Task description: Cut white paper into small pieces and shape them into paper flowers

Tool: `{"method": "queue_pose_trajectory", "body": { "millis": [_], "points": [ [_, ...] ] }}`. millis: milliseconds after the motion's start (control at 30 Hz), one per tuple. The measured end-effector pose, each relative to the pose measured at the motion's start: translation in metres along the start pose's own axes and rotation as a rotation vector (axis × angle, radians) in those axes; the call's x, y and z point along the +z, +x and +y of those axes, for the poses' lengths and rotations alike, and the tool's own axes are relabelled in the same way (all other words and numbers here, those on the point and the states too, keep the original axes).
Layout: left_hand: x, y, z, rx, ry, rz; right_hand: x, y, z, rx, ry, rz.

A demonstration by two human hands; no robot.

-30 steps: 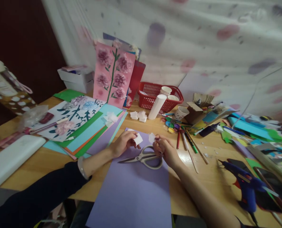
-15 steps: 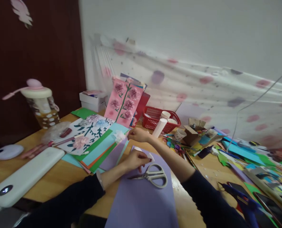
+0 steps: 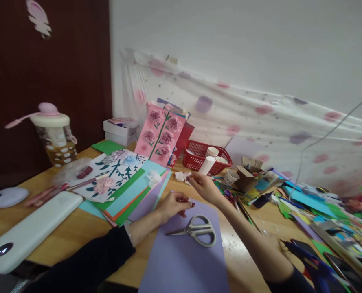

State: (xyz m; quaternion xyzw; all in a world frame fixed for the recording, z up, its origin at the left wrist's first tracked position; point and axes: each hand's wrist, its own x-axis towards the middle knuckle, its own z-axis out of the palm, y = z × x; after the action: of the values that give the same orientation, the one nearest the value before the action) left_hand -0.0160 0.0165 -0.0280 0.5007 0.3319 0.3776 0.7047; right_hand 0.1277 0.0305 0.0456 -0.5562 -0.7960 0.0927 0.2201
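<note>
My left hand (image 3: 172,204) rests on the far edge of a purple sheet (image 3: 183,256), fingers curled in a pinch; what they hold is hidden. My right hand (image 3: 202,186) hovers just beyond it, fingertips pinched on a small white paper piece (image 3: 189,175) close to a little pile of white paper squares (image 3: 179,176). Grey-handled scissors (image 3: 196,231) lie shut on the purple sheet, just near of both hands.
A red basket (image 3: 193,158) with paper cups stands behind, beside a pink flower card (image 3: 160,134). Stacked coloured sheets (image 3: 122,191) lie left. A white flat device (image 3: 28,232) and a jar (image 3: 56,138) sit far left. A blue glue gun (image 3: 309,260) and craft clutter fill the right.
My right hand has drawn back from the far left reach toward the middle, now pinching a white piece. The left hand stays on the purple sheet. The camera view shifted slightly.
</note>
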Motion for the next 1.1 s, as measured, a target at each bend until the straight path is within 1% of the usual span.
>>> {"method": "queue_pose_trajectory", "body": {
  "millis": [33,67,133,167,233,300,400,500,567,733,900,1000,1100],
  "points": [
    [0.000,-0.001,0.001,0.004,-0.034,-0.004,0.000,-0.022,0.002,0.037,0.081,0.069],
    [0.000,-0.002,0.003,0.014,-0.057,-0.013,0.001,-0.043,0.004,0.077,0.180,0.108],
    [0.003,-0.005,0.005,0.042,-0.070,-0.032,0.008,-0.077,0.005,0.152,0.351,0.099],
    [0.004,-0.006,0.005,0.054,-0.056,-0.040,0.012,-0.090,0.006,0.173,0.416,0.096],
    [0.008,-0.007,0.005,0.059,0.000,-0.063,0.019,-0.105,0.006,0.188,0.494,0.096],
    [0.012,-0.007,0.002,0.047,0.061,-0.115,0.026,-0.109,0.009,0.181,0.528,0.106],
    [0.017,-0.005,-0.001,0.019,0.136,-0.209,0.033,-0.108,0.015,0.188,0.596,0.098],
    [0.020,-0.002,0.000,-0.026,0.172,-0.263,0.036,-0.110,0.021,0.248,0.691,0.115],
    [0.020,0.001,0.002,-0.072,0.166,-0.287,0.035,-0.113,0.023,0.285,0.711,0.109],
    [0.016,0.010,0.007,-0.132,0.168,-0.363,0.026,-0.112,0.024,0.284,0.709,-0.062],
    [0.020,0.013,0.007,-0.207,0.183,-0.389,0.022,-0.109,0.026,0.243,0.797,-0.153],
    [0.025,0.012,0.007,-0.245,0.192,-0.376,0.021,-0.113,0.029,0.206,0.753,-0.155],
    [0.028,0.009,0.006,-0.250,0.163,-0.391,0.020,-0.118,0.031,0.164,0.698,-0.131]
  ]
}}
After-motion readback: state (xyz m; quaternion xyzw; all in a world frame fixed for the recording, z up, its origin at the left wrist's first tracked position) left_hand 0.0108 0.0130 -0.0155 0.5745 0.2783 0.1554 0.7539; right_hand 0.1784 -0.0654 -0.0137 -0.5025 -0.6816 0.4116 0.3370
